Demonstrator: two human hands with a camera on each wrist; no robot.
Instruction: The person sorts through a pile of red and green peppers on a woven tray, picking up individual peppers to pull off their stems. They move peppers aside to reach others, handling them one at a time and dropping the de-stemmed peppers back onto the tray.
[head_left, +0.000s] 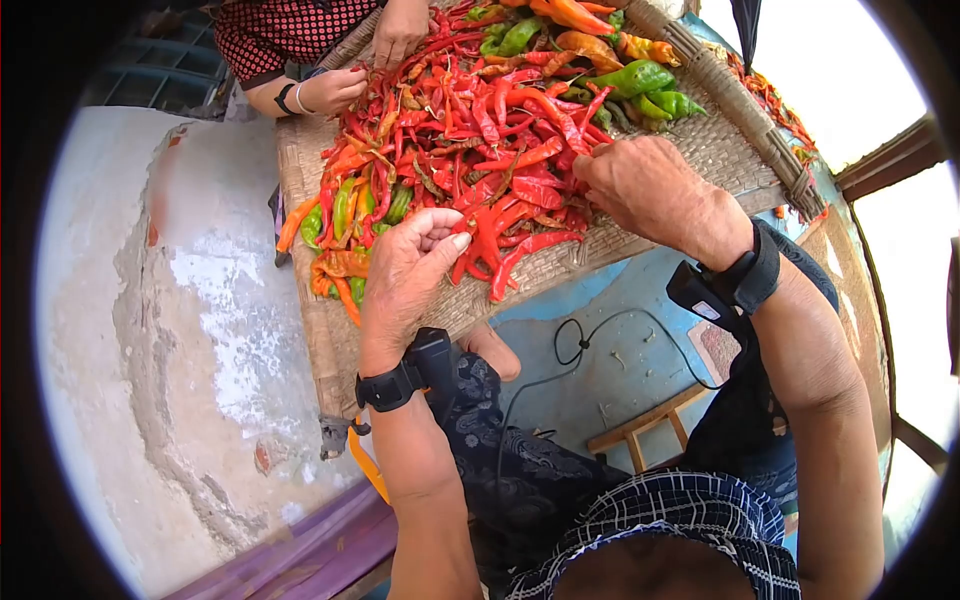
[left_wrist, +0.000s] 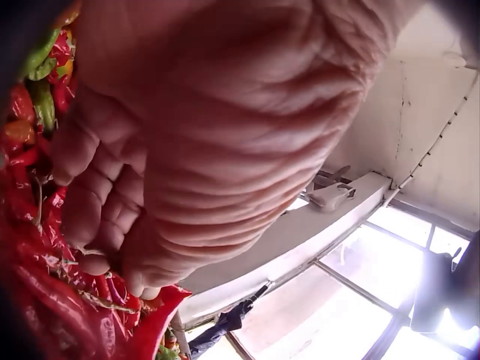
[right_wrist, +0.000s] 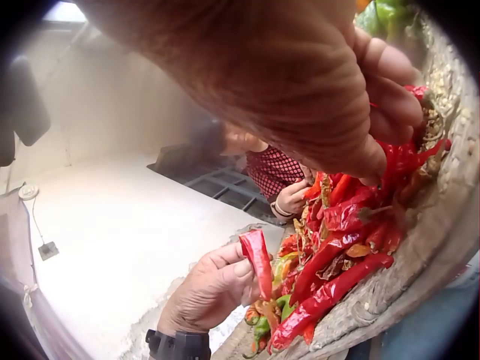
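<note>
A heap of red chili peppers [head_left: 470, 150] covers the woven tray [head_left: 325, 340]. My left hand [head_left: 405, 270] is at the near side of the heap and pinches a red chili pepper [right_wrist: 257, 262] between thumb and fingers; the right wrist view shows this pepper standing up from the grip. On the right edge of the heap is my right hand [head_left: 655, 195], its fingers bent down among the peppers. Red pepper [right_wrist: 390, 165] shows by its thumb and fingertips in the right wrist view, but I cannot tell whether they grip it.
Another person's hands [head_left: 335, 90] work at the heap's far left edge. Green peppers [head_left: 640, 85] lie at the back right, beside the tray's thick rim [head_left: 720, 90]. Below are a black cable [head_left: 640, 312], a wooden stool [head_left: 650, 425] and my foot [head_left: 490, 350].
</note>
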